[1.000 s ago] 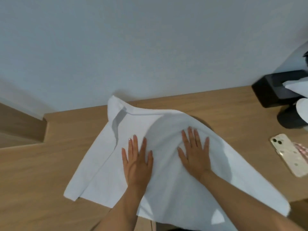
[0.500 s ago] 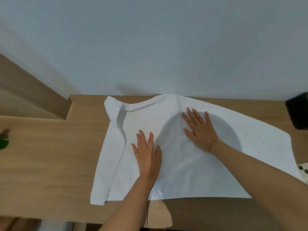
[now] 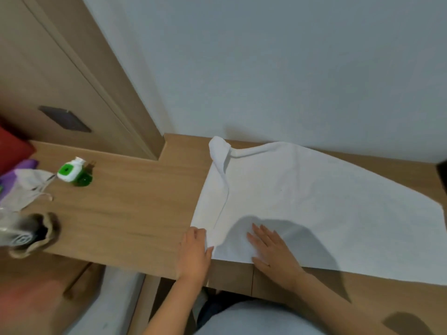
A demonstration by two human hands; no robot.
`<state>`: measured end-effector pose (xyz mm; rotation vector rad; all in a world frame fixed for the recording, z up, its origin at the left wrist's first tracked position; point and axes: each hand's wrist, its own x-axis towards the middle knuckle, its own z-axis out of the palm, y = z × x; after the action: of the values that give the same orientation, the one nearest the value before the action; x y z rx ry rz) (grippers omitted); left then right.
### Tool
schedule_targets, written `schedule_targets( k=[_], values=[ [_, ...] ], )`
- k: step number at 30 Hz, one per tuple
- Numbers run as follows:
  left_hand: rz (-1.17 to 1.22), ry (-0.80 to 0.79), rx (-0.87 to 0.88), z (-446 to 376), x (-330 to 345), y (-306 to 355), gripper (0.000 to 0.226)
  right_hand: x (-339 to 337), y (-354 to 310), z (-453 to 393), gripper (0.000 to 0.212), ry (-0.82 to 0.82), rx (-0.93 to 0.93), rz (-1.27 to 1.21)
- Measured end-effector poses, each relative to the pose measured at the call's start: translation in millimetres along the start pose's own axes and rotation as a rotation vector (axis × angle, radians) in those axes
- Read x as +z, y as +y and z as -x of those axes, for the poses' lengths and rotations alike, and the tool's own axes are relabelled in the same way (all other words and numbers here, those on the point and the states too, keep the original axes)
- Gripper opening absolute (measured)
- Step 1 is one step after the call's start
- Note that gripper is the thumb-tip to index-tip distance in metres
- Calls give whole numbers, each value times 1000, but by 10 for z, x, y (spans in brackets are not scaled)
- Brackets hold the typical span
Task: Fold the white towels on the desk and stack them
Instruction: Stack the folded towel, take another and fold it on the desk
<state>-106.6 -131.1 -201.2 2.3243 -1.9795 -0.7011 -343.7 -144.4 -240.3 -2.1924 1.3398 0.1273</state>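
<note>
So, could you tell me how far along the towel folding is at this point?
Early. Done: one white towel is spread on the desk, its left edge turned over. In hand: the left hand grips its near-left corner while the right hand presses it flat. Left: every fold, and the stacking; no stack shows.

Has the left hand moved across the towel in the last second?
Yes. The left hand went from the middle of the towel to its near left corner, which it grips.
</note>
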Motion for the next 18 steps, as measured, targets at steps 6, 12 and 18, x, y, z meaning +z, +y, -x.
schedule_targets(
  k=[6,12,18],
  values=[
    [334,24,-66,-83,-64,-373,26,248,-180,98,70,74,83,-16],
    [1037,65,-347,-38,-407,-814,17,271,-366,164,27,437,131,-132],
    [1389,63,-534,32,-499,-933,23,187,-567,122,11,472,134,-135]
  ],
)
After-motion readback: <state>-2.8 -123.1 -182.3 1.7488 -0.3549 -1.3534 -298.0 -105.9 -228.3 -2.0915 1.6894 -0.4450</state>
